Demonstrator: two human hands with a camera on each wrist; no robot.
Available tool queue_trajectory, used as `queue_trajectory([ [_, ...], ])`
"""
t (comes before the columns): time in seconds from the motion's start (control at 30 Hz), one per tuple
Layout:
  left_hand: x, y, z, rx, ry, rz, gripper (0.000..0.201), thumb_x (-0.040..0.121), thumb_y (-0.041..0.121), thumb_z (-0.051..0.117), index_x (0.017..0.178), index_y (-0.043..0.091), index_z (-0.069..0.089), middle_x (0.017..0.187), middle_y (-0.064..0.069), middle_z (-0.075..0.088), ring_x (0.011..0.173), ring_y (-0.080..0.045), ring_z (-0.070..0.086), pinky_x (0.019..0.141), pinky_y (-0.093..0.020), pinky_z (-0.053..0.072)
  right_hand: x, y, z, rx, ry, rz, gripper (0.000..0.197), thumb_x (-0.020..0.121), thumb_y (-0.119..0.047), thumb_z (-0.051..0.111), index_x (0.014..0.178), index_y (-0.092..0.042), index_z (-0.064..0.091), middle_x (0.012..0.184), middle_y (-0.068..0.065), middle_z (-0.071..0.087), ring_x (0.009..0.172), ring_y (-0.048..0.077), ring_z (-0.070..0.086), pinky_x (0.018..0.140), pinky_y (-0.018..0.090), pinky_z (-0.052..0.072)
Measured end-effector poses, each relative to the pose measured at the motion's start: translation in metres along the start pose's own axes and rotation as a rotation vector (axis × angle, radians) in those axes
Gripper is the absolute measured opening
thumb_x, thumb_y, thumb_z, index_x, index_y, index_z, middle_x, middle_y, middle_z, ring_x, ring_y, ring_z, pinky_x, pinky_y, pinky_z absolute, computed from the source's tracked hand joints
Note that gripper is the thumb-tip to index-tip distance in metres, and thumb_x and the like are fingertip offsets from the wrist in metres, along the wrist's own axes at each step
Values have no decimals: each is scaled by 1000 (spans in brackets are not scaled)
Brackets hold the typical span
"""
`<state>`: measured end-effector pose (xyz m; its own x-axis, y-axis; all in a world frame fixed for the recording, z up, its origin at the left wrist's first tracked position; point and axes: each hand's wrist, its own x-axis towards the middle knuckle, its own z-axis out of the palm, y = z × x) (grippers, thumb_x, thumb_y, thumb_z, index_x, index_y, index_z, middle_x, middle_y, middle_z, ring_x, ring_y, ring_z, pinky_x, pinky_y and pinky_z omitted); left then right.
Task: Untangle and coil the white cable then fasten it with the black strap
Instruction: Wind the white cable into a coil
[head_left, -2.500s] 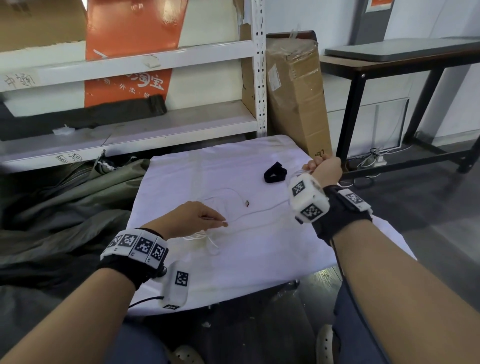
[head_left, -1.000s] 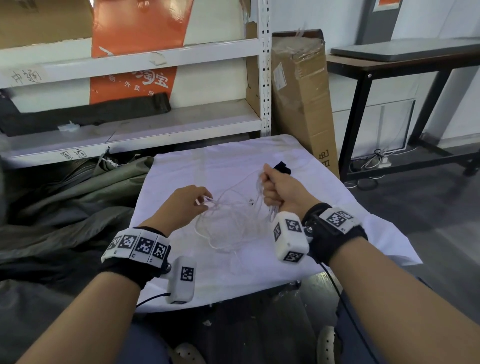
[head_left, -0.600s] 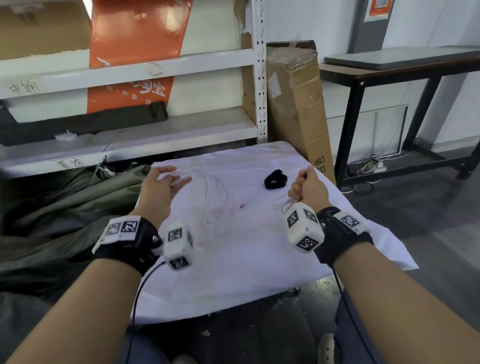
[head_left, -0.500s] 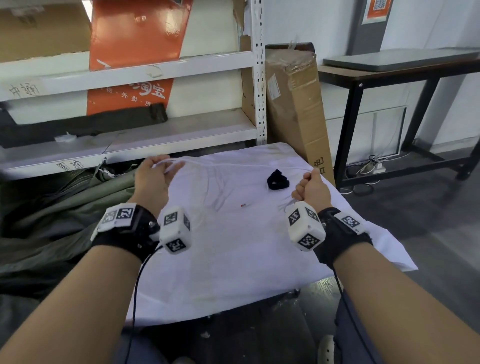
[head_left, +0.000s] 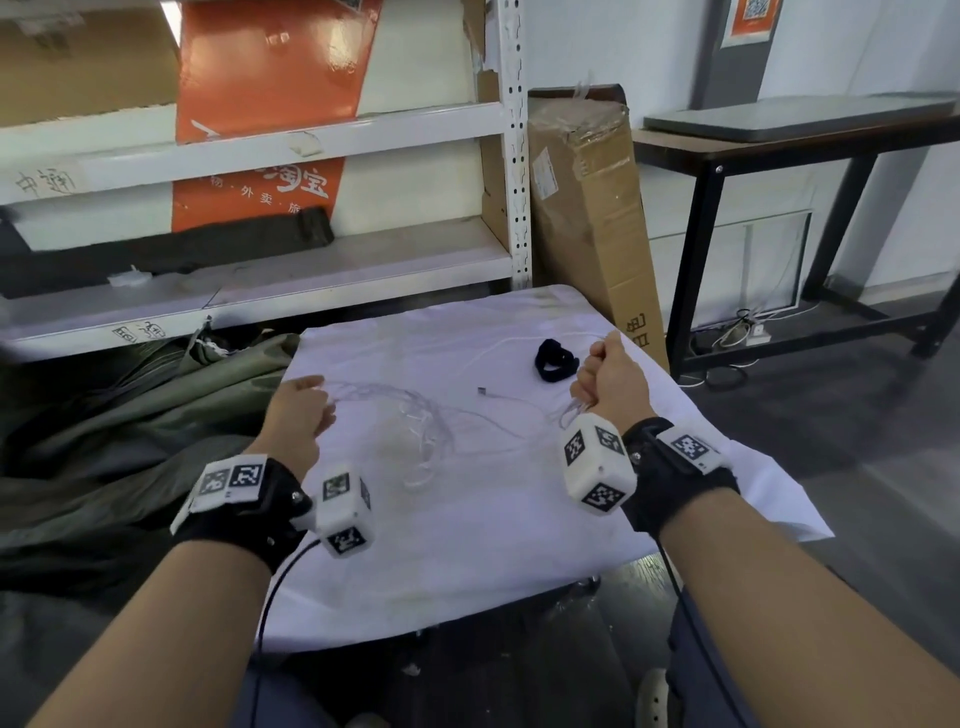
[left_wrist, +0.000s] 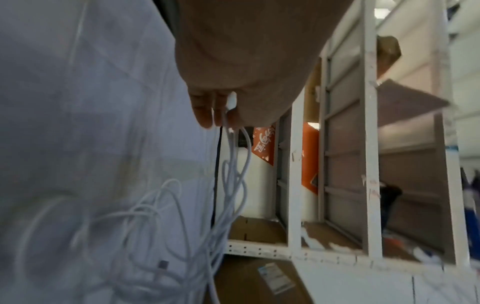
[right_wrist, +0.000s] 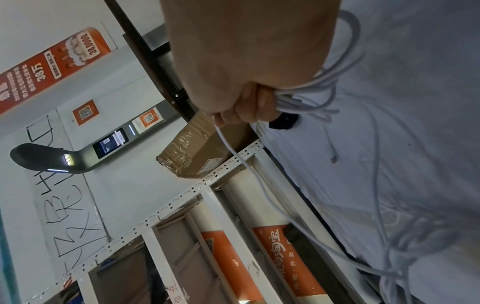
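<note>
My right hand (head_left: 608, 376) is fisted around several loops of the cable (right_wrist: 306, 96); one strand leaves the top of the fist. My left hand (head_left: 301, 410) pinches a strand between curled fingers (left_wrist: 205, 111). The rest of the cable lies tangled on the cloth (head_left: 467, 545) between my hands, one plug (head_left: 483, 391) free at mid-cloth. The strap (head_left: 555, 360) sits on the cloth just left of my right fist, untouched. Writing: orange poster (head_left: 270, 104) reads "淘宝" and "外卖"; shelf (head_left: 322, 140) edge is handwritten "中通"; a wall poster (right_wrist: 52, 63) shows "38万". Box (head_left: 592, 218) leans beside the shelf; black table (head_left: 800, 140) at right.
</note>
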<state>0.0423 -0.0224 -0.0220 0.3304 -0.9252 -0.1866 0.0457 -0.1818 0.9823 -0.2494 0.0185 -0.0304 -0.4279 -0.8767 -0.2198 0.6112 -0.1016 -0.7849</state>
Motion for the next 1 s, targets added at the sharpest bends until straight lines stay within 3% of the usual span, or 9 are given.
queue_trajectory([
  [0.1,-7,-8,1,341,30,190,45,90,-8,36,129,9,49,117,-14,50,88,-22,48,66,-28,39,-4,5,4,-31,-57,31,41,103,-34,35,66,-16,38,35,-9,24,29,7,16,31,17,15],
  [0.2,-18,-3,13,598,4,548,49,81,-13,38,118,14,55,129,-8,46,117,-22,47,91,-31,42,-8,6,11,-42,-122,57,42,102,-35,37,64,-17,40,36,-9,26,29,6,16,30,16,16],
  [0.27,-26,3,25,697,-140,717,44,82,-11,40,112,16,58,124,-2,54,119,-17,49,97,-26,37,-10,4,15,-35,-169,71,42,102,-35,36,64,-17,40,37,-9,25,29,6,17,30,16,16],
  [0.37,-39,7,42,922,-503,773,19,95,20,51,112,22,60,113,8,61,103,-11,58,89,-25,41,-13,0,19,-19,-197,75,42,103,-34,35,65,-17,40,38,-8,24,29,7,16,29,17,16],
  [0.43,-42,5,48,1122,-703,775,27,90,41,59,111,25,63,109,11,63,97,-9,59,86,-26,46,-14,-3,18,-7,-182,63,42,103,-34,35,65,-16,41,38,-8,25,29,7,16,29,17,17],
  [0.57,-32,-2,47,1465,-719,881,19,92,32,59,106,20,64,100,4,65,94,-16,59,78,-26,44,-12,-8,13,14,-143,17,42,103,-33,33,66,-16,41,38,-9,24,30,6,16,31,17,15],
  [0.73,-29,1,41,1199,-552,750,28,98,27,48,84,7,62,77,0,66,73,-20,60,69,-30,45,-11,-7,5,8,-98,29,41,102,-33,36,65,-16,42,38,-9,26,30,7,17,30,17,17],
  [0.87,-29,8,43,746,-412,558,32,100,28,44,88,5,64,80,-3,73,70,-18,66,70,-29,51,-10,-3,5,17,-89,36,41,102,-33,36,66,-16,42,39,-8,26,30,7,17,31,17,17],
  [1.0,-33,14,43,192,-406,257,31,102,28,39,86,8,56,89,-11,71,71,-17,70,63,-25,54,-6,-7,3,65,-32,-19,40,103,-30,35,66,-16,40,35,-9,25,28,6,18,30,16,18],
])
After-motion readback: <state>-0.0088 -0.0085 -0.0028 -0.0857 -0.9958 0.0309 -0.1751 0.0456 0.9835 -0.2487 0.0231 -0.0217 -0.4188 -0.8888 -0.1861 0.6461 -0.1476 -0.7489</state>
